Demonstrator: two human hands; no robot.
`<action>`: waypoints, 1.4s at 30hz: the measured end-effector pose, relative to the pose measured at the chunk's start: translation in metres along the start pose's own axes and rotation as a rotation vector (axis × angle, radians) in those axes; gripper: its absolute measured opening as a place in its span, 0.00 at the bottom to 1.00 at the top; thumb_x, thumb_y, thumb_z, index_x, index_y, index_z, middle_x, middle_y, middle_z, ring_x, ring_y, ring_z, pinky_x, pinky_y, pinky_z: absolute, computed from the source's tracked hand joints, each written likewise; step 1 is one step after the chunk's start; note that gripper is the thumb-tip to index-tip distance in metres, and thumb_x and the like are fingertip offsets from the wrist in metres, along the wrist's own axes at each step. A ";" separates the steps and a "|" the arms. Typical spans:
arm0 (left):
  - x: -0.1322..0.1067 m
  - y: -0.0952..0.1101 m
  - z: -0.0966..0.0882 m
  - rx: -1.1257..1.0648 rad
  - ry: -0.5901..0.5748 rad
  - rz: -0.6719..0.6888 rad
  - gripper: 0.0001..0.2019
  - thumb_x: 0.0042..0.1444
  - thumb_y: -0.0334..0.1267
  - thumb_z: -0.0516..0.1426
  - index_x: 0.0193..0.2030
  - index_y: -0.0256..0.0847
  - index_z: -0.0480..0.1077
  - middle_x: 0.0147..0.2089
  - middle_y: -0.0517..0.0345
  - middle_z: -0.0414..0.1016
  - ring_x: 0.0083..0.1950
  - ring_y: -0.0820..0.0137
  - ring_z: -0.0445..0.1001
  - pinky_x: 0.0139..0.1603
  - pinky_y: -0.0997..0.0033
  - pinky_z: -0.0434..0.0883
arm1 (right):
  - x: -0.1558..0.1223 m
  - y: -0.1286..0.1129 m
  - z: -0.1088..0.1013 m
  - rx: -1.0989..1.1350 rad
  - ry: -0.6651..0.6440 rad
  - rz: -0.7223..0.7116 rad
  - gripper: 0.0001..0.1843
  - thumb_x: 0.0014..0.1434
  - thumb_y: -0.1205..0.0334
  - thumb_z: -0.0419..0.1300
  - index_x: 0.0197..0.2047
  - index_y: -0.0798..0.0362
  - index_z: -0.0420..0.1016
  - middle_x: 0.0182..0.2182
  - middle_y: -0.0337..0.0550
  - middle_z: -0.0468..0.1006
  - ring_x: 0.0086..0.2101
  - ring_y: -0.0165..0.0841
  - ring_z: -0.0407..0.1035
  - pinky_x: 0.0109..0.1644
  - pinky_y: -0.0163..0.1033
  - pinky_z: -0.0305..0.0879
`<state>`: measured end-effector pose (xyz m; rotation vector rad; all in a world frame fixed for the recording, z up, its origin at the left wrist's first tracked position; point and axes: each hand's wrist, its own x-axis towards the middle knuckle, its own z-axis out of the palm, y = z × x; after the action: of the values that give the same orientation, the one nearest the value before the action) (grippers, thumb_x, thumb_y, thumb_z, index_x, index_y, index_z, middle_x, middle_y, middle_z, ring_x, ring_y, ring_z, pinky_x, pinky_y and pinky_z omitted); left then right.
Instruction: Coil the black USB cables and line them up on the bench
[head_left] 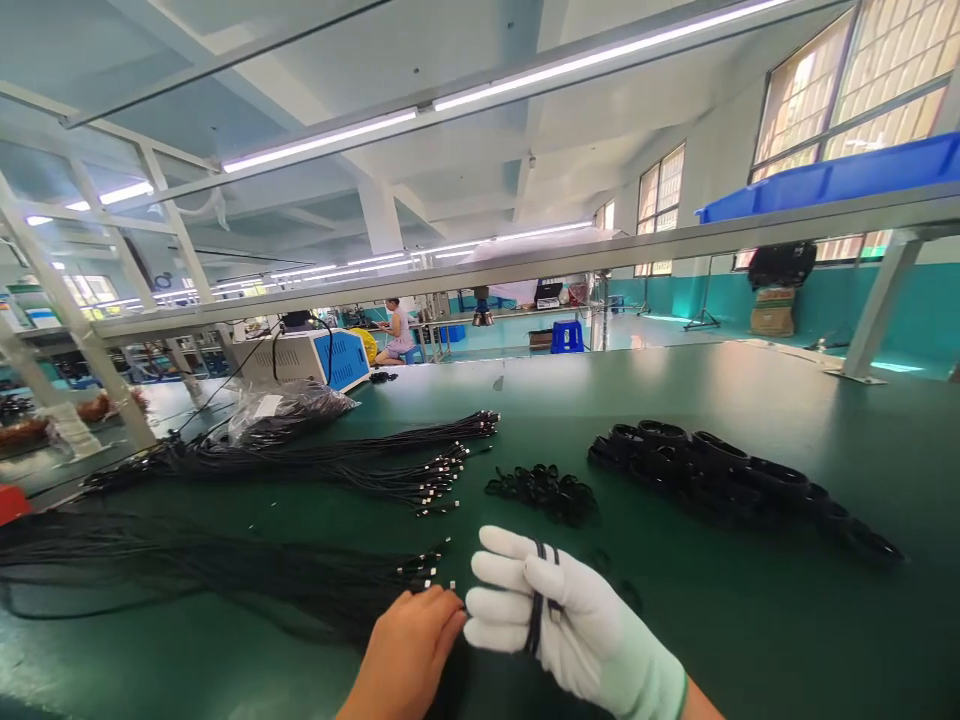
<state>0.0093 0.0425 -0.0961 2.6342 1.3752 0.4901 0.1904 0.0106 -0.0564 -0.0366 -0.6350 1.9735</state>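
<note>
My right hand point(551, 615), in a white glove, has a black cable point(535, 625) looped round its fingers. The thumb presses the cable against them, and a small metal plug point(555, 611) shows at the palm. Close beside it on the left is my bare left hand point(416, 645), its fingers pinched together near the gloved fingertips; whatever is between them is hidden. Behind and left of it lies a bundle of black cables point(225, 570) with silver plugs. Farther back, more black cables point(345, 465) lie with their plug ends to the right.
Small black loops point(544, 490) lie in a pile on the green tabletop point(540, 400). To the right is a row of coiled black cables point(720, 470). Plastic bags point(289, 405) and a blue-and-white machine point(307, 360) stand back left. A shelf rail point(450, 280) crosses above; a person point(397, 330) sits beyond.
</note>
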 end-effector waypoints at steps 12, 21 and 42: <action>0.013 0.034 -0.059 -0.113 -0.024 0.205 0.08 0.48 0.40 0.65 0.26 0.42 0.73 0.26 0.65 0.74 0.31 0.72 0.70 0.35 0.73 0.61 | -0.013 0.023 -0.018 -0.111 0.004 0.396 0.18 0.46 0.59 0.70 0.34 0.59 0.68 0.24 0.37 0.65 0.25 0.26 0.59 0.33 0.36 0.53; 0.037 0.006 -0.023 -0.509 -0.203 0.015 0.11 0.58 0.38 0.53 0.30 0.38 0.74 0.30 0.62 0.75 0.32 0.73 0.71 0.32 0.79 0.65 | -0.006 0.022 -0.009 0.092 -0.162 0.387 0.21 0.44 0.66 0.69 0.30 0.53 0.57 0.22 0.29 0.50 0.22 0.21 0.48 0.28 0.32 0.40; 0.006 0.034 -0.057 -0.213 -0.109 0.110 0.03 0.50 0.37 0.64 0.29 0.43 0.74 0.29 0.64 0.75 0.33 0.72 0.71 0.36 0.75 0.63 | -0.018 0.021 -0.013 -0.150 0.002 0.458 0.20 0.45 0.59 0.71 0.36 0.60 0.69 0.25 0.36 0.62 0.26 0.25 0.57 0.32 0.35 0.52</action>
<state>0.0194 0.0258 -0.0319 2.5314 1.0864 0.4691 0.1856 -0.0061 -0.0814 -0.2996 -0.8277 2.3567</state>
